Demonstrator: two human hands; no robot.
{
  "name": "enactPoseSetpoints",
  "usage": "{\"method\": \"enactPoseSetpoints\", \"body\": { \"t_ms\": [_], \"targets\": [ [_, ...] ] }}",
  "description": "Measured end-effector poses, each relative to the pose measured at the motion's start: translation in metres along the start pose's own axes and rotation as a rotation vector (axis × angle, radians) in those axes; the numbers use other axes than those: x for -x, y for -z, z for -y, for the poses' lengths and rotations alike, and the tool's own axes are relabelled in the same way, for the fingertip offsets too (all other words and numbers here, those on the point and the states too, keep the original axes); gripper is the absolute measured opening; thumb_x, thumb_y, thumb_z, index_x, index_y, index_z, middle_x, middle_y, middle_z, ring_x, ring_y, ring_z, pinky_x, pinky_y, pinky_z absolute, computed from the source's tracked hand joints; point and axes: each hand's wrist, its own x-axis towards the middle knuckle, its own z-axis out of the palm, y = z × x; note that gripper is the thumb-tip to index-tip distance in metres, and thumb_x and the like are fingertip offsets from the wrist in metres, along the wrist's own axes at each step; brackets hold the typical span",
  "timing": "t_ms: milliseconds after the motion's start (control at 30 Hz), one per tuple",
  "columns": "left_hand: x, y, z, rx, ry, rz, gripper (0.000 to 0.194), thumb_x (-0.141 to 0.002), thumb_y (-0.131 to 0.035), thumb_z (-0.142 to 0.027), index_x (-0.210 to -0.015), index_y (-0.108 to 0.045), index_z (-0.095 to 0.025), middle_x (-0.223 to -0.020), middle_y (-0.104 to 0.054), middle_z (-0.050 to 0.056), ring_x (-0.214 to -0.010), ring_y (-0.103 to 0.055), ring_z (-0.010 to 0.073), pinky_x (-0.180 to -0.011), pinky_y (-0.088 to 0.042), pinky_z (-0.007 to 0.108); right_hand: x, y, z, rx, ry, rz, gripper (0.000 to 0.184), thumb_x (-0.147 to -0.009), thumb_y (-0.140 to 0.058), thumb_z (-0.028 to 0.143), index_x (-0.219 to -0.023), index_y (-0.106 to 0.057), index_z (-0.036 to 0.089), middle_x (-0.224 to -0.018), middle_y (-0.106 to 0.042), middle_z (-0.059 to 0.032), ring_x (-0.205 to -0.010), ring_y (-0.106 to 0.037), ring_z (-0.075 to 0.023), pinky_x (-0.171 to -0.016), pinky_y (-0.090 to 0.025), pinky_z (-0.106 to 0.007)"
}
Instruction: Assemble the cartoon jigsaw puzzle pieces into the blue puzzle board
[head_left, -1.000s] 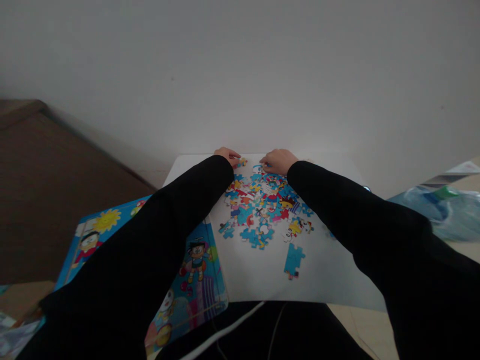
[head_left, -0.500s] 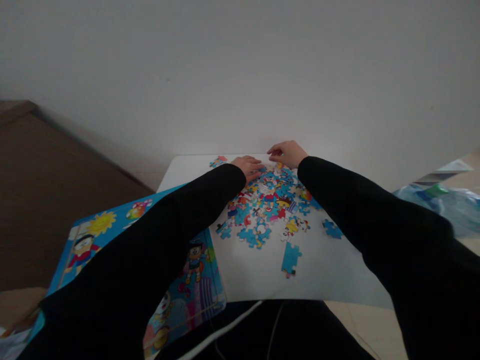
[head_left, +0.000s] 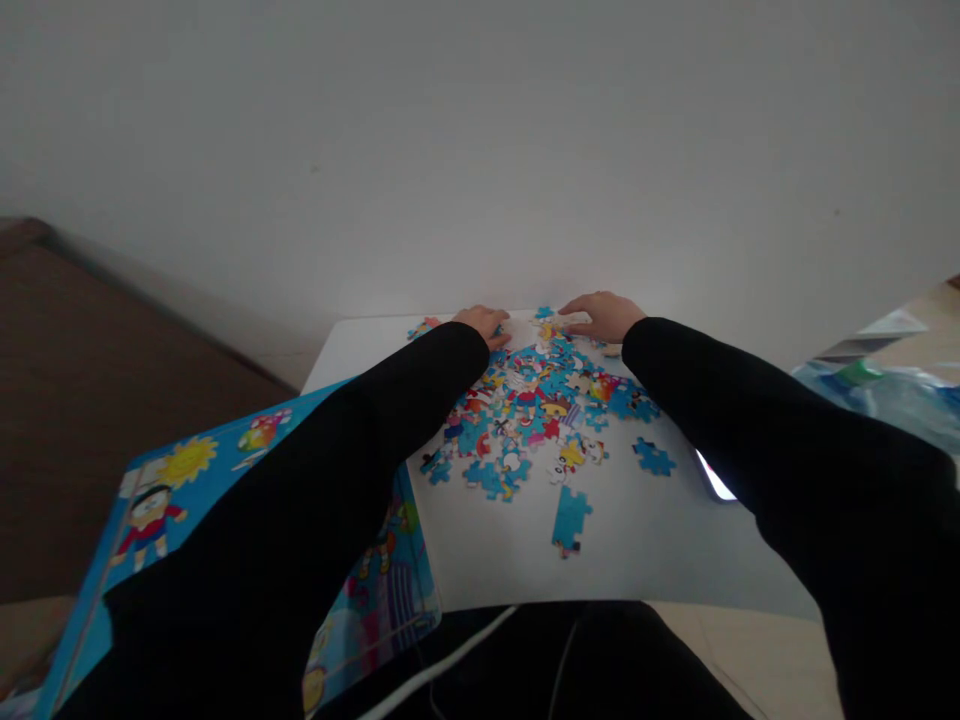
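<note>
A heap of loose jigsaw pieces (head_left: 525, 395), mostly blue with cartoon prints, is spread over the white table (head_left: 637, 540). At the heap's far left edge, my left hand (head_left: 482, 323) has a small blue puzzle piece (head_left: 499, 331) between thumb and fingers. My right hand (head_left: 606, 316) is at the far right of the heap, its fingers stretched out and apart above the yellowish pieces. Just left of its fingertips a blue piece (head_left: 544, 313) lies close to the wall. Several joined pieces (head_left: 571, 518) lie nearer to me.
A blue cartoon puzzle board (head_left: 225, 470) overhangs the table's left side, partly under my left sleeve. A lit phone (head_left: 718, 478) shows beside my right sleeve. The wall (head_left: 480, 160) borders the far edge. A clear plastic bag (head_left: 885, 395) is at the right; a white cable (head_left: 442, 665) crosses my lap.
My left hand has drawn back from the heap, a blue piece now between its fingers. My right hand has shifted right and its fingers have spread. The view has turned slightly right.
</note>
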Motion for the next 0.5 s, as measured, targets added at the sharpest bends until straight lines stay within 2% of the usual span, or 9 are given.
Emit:
{"method": "enactPoseSetpoints", "body": {
  "t_ms": [67,167,267,400,500],
  "targets": [
    [-0.008,0.001,-0.003,-0.005,-0.017,0.023,0.046,-0.088,-0.044,-0.041,-0.127,-0.049,-0.016,-0.121,-0.058,0.011,-0.111,-0.053,0.0233,-0.089,-0.042,0.03,-0.006,-0.002,0.006,0.012,0.025,0.011,0.038,-0.088,-0.047,0.034,-0.125,-0.056,0.027,-0.127,-0.057,-0.0018,-0.114,-0.052,-0.0227,-0.091,-0.043,-0.035],
    [-0.017,0.003,-0.006,-0.019,-0.032,0.056,0.038,-0.087,-0.046,-0.038,-0.111,-0.062,-0.013,-0.114,-0.062,0.013,-0.106,-0.056,0.0248,-0.085,-0.043,0.03,-0.012,-0.003,0.008,0.077,-0.014,0.063,0.037,-0.087,-0.047,0.024,-0.123,-0.057,0.028,-0.124,-0.059,-0.0015,-0.111,-0.054,-0.0211,-0.086,-0.045,-0.032],
    [-0.02,0.007,-0.008,-0.013,-0.003,0.063,0.036,-0.088,-0.043,-0.033,-0.1,-0.067,-0.011,-0.105,-0.065,0.015,-0.098,-0.06,0.0268,-0.079,-0.045,0.032,-0.013,-0.001,0.004,0.085,-0.048,0.047,0.035,-0.084,-0.054,0.027,-0.118,-0.06,0.024,-0.115,-0.063,-0.0045,-0.104,-0.057,-0.0217,-0.081,-0.045,-0.031],
    [-0.02,0.01,-0.009,0.051,0.091,-0.021,0.041,-0.091,-0.031,-0.03,-0.105,-0.066,-0.013,-0.102,-0.067,0.013,-0.093,-0.062,0.0249,-0.076,-0.045,0.032,-0.004,0.004,0.003,0.105,-0.074,-0.057,0.027,-0.082,-0.054,0.022,-0.107,-0.066,0.023,-0.108,-0.065,-0.0058,-0.097,-0.059,-0.0207,-0.074,-0.046,-0.03],
    [-0.024,0.004,-0.006,0.118,0.15,-0.075,0.04,-0.092,-0.03,-0.029,-0.109,-0.064,-0.016,-0.102,-0.067,0.009,-0.092,-0.062,0.0203,-0.075,-0.046,0.028,0.004,0.01,0.007,0.16,-0.038,0.001,0.028,-0.082,-0.053,0.021,-0.106,-0.066,0.024,-0.107,-0.065,-0.0061,-0.098,-0.059,-0.0225,-0.071,-0.045,-0.031]
  ]
}}
